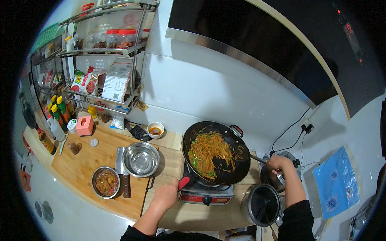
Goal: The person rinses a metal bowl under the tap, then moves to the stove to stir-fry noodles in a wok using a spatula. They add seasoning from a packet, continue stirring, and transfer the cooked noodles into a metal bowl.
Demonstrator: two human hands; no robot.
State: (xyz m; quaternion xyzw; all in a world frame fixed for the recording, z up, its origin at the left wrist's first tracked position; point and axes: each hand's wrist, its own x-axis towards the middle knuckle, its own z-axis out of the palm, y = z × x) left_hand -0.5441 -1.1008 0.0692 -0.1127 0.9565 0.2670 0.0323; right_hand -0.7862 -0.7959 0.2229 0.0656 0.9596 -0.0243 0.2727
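Note:
A black wok [242, 168] sits on a portable gas stove [193, 197] with a red front panel and a black knob. Inside it, shredded orange-yellow vegetables [208, 147] with green pieces lie mostly to the left and middle. My left hand [166, 194] grips the wok's red and black handle [184, 182] at the lower left. From the right, my right hand [280, 164] holds the handle of a cooking spatula [257, 158], whose far end reaches into the wok. Its blade is hard to make out among the shreds there.
Left of the stove, a wooden cutting board [81, 153] carries a cleaver [127, 185], an empty steel bowl [141, 159] and a bowl of cooked food [106, 183]. A deep pot [262, 205] stands at the right. A sauce bowl [156, 130] is near the wall, under a range hood [241, 48].

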